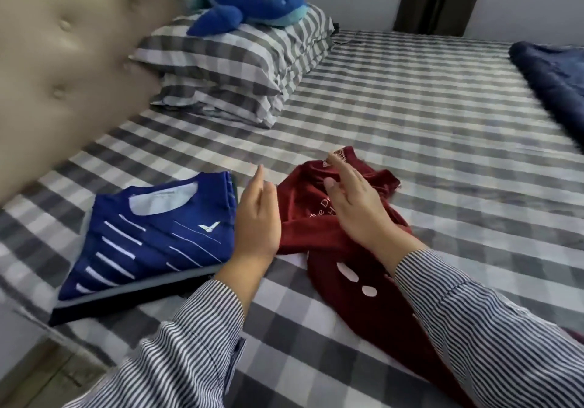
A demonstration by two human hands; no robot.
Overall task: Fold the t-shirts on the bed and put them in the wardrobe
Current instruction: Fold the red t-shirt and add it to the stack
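I was at the folding step: the red t-shirt (319,214) lay crumpled on the bed (442,142), beside the folded blue t-shirt (151,243). My left hand (257,218) and right hand (354,199) had wide fingers, holding nothing. Next, I judged, spread it flat.

Both arms wear long shirt sleeves in fine dark-and-white stripes. The left sleeve (189,338) has a buttoned cuff with a visible placket. The right sleeve (474,312) ends loose at the wrist.

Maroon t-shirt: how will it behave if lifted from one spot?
The maroon t-shirt lies crumpled and creased, so it is probably floppy and would drape and unfold. It looks thin, likely light. On the checked bedsheet it would probably bunch rather than slide.
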